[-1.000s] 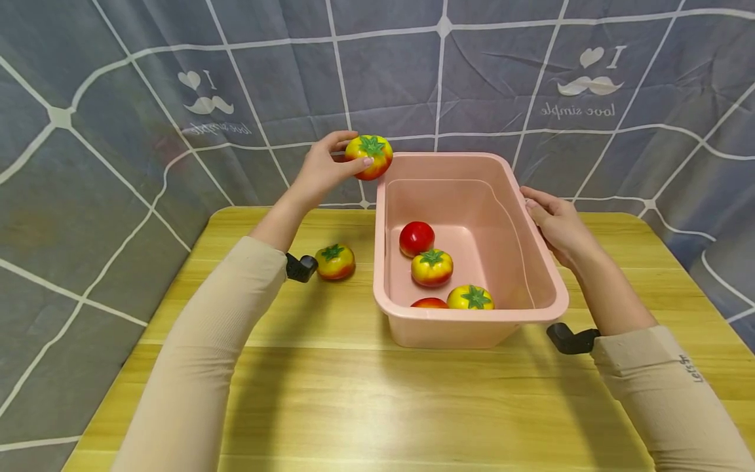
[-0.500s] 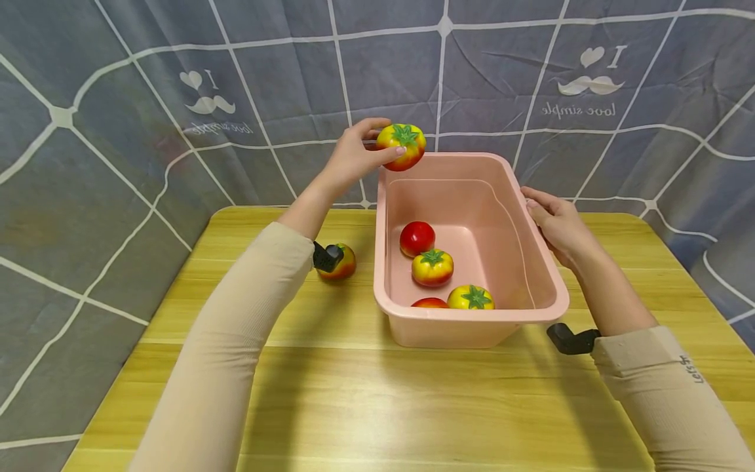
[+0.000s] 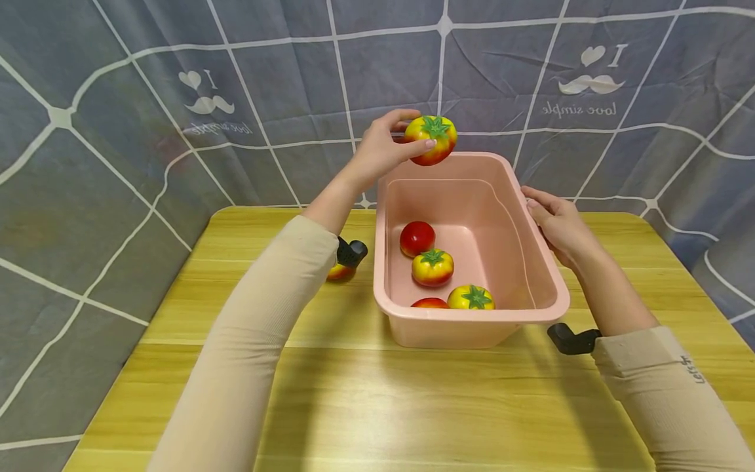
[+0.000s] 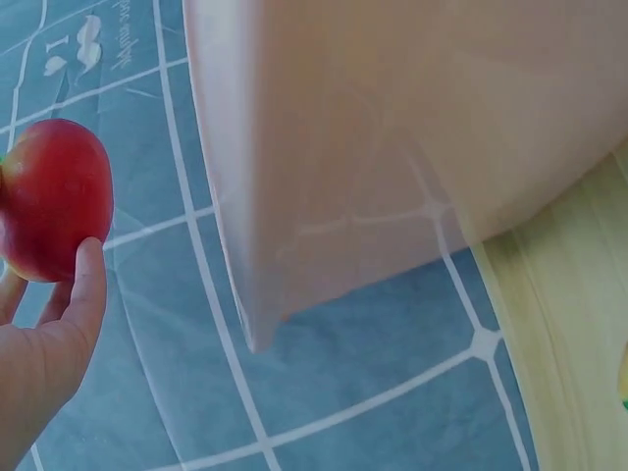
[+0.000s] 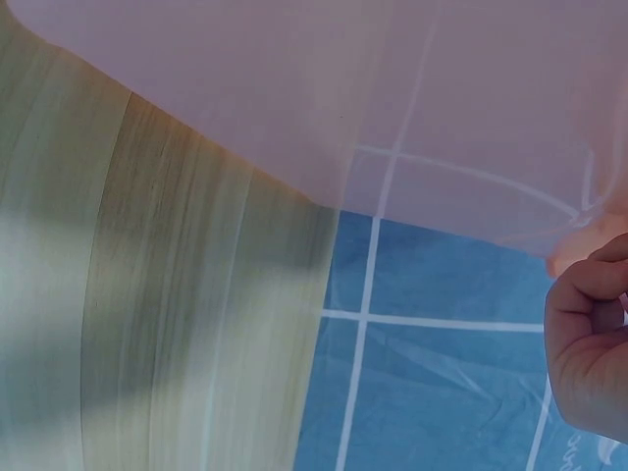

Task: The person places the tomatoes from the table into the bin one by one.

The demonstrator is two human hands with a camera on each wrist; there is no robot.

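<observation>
My left hand point(image 3: 380, 154) grips a yellow-and-red toy tomato point(image 3: 445, 139) with a green leafy top, held over the far left rim of a pink plastic bin point(image 3: 472, 316). In the left wrist view the tomato point(image 4: 61, 191) shows its red underside, fingers around it. My right hand point(image 3: 557, 226) holds the bin's right rim, fingers behind and thumb on the near side; the right wrist view catches that hand point(image 5: 594, 353) curled at the rim. Inside lie a plain red tomato point(image 3: 417, 238), a yellow-red tomato point(image 3: 432, 269) and others by the front wall, partly hidden.
Another tomato point(image 3: 340, 273) lies on the wooden table point(image 3: 348, 406) left of the bin, mostly covered by my left sleeve and black wrist camera point(image 3: 352, 252). A grey curtain point(image 3: 389, 78) with white lines hangs behind the table and along its sides.
My left hand has carried its tomato right and slightly up, from beside the bin to above its far left rim. The left sleeve now covers most of the table tomato. The right hand stays put.
</observation>
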